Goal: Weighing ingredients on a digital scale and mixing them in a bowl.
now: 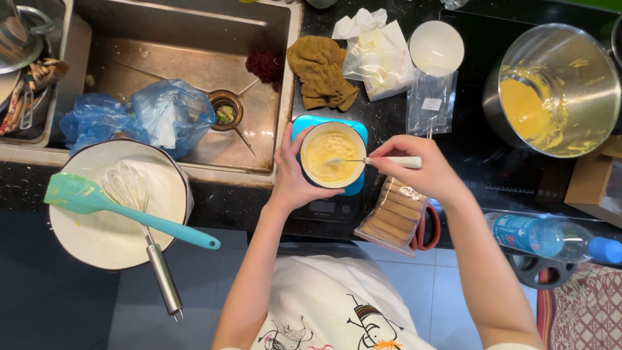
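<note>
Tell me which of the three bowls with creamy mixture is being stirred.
The small white round bowl on the blue kitchen scale. The left hand steadies it; the right hand holds a spoon in its yellow cream.

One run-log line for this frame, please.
left hand: steadies small bowl of yellow batter on scale | right hand: holds spoon in batter | beside: biscuit pack

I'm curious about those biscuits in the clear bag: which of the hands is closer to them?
Right. The right hand, holding a white-handled utensil, sits just above the bag of biscuits, overlapping its top edge. The left hand cups the small bowl, farther off to its left.
</note>
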